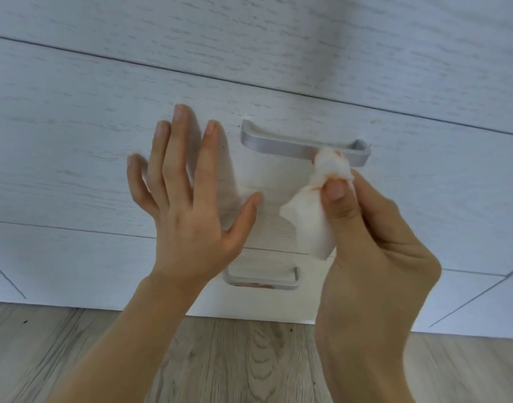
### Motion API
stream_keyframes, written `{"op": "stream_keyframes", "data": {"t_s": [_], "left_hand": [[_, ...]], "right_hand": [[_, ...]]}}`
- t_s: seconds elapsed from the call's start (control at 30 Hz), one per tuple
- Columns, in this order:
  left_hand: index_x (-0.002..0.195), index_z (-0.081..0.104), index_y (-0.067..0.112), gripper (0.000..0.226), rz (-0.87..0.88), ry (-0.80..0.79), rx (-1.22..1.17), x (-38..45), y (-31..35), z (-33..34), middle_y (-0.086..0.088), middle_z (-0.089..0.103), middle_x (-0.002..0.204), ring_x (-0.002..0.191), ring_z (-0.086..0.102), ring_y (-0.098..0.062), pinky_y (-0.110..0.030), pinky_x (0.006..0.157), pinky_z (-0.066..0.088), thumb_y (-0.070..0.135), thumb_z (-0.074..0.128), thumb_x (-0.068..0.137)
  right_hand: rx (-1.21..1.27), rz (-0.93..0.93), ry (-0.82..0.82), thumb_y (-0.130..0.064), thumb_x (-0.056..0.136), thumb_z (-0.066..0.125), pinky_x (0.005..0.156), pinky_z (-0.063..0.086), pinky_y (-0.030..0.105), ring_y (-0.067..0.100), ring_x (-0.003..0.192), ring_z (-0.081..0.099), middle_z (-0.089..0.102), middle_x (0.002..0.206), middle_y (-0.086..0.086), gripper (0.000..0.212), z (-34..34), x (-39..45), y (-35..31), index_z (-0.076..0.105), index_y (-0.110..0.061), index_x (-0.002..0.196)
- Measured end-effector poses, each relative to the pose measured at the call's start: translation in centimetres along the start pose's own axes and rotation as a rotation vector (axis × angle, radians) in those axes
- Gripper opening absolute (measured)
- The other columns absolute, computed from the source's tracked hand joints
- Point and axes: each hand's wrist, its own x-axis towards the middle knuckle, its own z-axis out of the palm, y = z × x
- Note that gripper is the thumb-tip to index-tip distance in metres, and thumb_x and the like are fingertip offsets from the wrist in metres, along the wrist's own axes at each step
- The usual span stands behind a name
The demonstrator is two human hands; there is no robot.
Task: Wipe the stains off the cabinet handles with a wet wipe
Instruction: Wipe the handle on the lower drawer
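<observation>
Right grip (365, 228) pinches crumpled, orange-stained wet wipe (313, 216) against brushed-metal handle (278, 142); left grip (188, 199) splayed flat.

My wet wipe (310, 219) is white, bunched at the top and smeared with orange-red marks, its loose tail hanging down below. The bunched end presses against the right end of the upper handle (304, 146), a silver-grey bar lying across the white wood-grain drawer front (75, 158), tilting slightly down to the right. That bar looks clean along its visible length. Nearer me, the lower handle (261, 279), same grey bar, shows orange-red staining along its underside.
</observation>
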Motion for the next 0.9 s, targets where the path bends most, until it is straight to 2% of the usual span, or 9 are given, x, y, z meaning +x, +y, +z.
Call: {"op": "stream_keyframes", "data": {"t_s": [0.07, 0.13, 0.2, 0.27, 0.37, 0.53, 0.63, 0.73, 0.9], "left_hand": [[0.142, 0.031, 0.006, 0.072, 0.031, -0.021, 0.008, -0.5, -0.2, -0.3, -0.018, 0.021, 0.145, 0.136, 0.02, -0.036, -0.058, 0.107, 0.012, 0.049, 0.052, 0.088], [0.143, 0.029, 0.008, 0.068, 0.05, -0.061, -0.004, -1.6, -0.6, -0.8, -0.016, 0.021, 0.149, 0.137, 0.019, -0.035, -0.055, 0.11, 0.01, 0.048, 0.047, 0.091], [0.143, 0.027, 0.009, 0.064, 0.052, -0.122, -0.024, -3.3, -1.0, -1.4, -0.016, 0.018, 0.15, 0.139, 0.017, -0.034, -0.05, 0.113, 0.004, 0.047, 0.041, 0.093], [0.143, 0.028, 0.009, 0.062, 0.065, -0.191, -0.025, -5.3, -1.5, -1.8, -0.017, 0.017, 0.149, 0.143, 0.013, -0.029, -0.049, 0.114, 0.002, 0.047, 0.038, 0.094], [0.143, 0.028, 0.009, 0.061, 0.068, -0.285, -0.016, -7.9, -2.2, -2.2, -0.018, 0.018, 0.15, 0.145, 0.005, -0.019, -0.05, 0.114, 0.003, 0.048, 0.033, 0.096], [0.147, 0.022, 0.008, 0.068, 0.044, -0.394, -0.014, -10.3, -3.0, -1.8, -0.014, 0.011, 0.154, 0.146, -0.002, -0.019, -0.05, 0.114, 0.0, 0.055, 0.026, 0.097], [0.148, 0.017, 0.009, 0.07, 0.044, -0.397, -0.024, -10.8, -3.2, -1.3, 0.0, -0.005, 0.158, 0.146, -0.008, -0.017, -0.05, 0.115, 0.0, 0.056, 0.025, 0.097], [0.149, 0.012, 0.011, 0.071, 0.027, -0.392, -0.036, -11.0, -3.2, -0.8, 0.005, -0.014, 0.158, 0.145, -0.012, -0.016, -0.048, 0.115, -0.004, 0.057, 0.025, 0.096], [0.147, 0.01, 0.01, 0.072, 0.012, -0.369, -0.047, -11.0, -3.1, -0.1, 0.009, -0.019, 0.156, 0.143, -0.017, -0.013, -0.045, 0.114, -0.011, 0.058, 0.024, 0.095]], "right_hand": [[-0.041, 0.089, -0.048, -0.066, 0.08, 0.052, 0.083, 0.05, 0.029, -0.005, 0.092, 0.058, 0.063, 0.102, -0.016, 0.036, -0.8, -0.5, 1.1, 0.061, -0.04, 0.104], [-0.024, 0.141, 0.071, -0.06, 0.081, 0.055, 0.084, 0.052, 0.031, -0.007, 0.088, 0.059, 0.065, 0.097, -0.015, 0.03, -0.4, -1.6, 2.0, 0.063, -0.037, 0.1], [0.196, 0.151, 0.312, -0.04, 0.081, 0.066, 0.073, 0.054, 0.017, -0.006, 0.081, 0.064, 0.071, 0.086, -0.013, 0.013, 0.3, -2.7, 2.6, 0.071, -0.033, 0.092], [0.315, 0.164, 0.465, -0.026, 0.079, 0.07, 0.067, 0.049, 0.006, -0.004, 0.081, 0.066, 0.073, 0.083, -0.015, 0.01, 0.5, -3.6, 3.3, 0.074, -0.031, 0.087], [0.322, 0.205, 0.481, -0.019, 0.082, 0.07, 0.07, 0.048, 0.005, -0.003, 0.085, 0.067, 0.073, 0.085, -0.015, 0.014, 0.0, -4.4, 4.7, 0.074, -0.032, 0.085], [0.286, 0.293, 0.483, -0.016, 0.082, 0.07, 0.071, 0.049, 0.006, -0.002, 0.085, 0.067, 0.073, 0.087, -0.016, 0.024, -0.2, -5.4, 7.0, 0.074, -0.04, 0.08], [0.32, 0.374, 0.483, -0.014, 0.082, 0.069, 0.07, 0.048, 0.004, -0.004, 0.086, 0.067, 0.074, 0.088, -0.017, 0.02, 0.0, -5.9, 8.4, 0.074, -0.033, 0.085], [0.4, 0.452, 0.46, -0.01, 0.082, 0.068, 0.074, 0.05, 0.008, 0.0, 0.091, 0.068, 0.075, 0.091, -0.012, 0.018, 0.8, -6.3, 9.3, 0.075, -0.025, 0.089], [0.443, 0.495, 0.378, -0.029, 0.071, 0.07, 0.087, 0.053, 0.02, 0.001, 0.1, 0.066, 0.074, 0.096, -0.012, 0.017, 1.7, -6.7, 9.8, 0.077, -0.035, 0.086]]}}
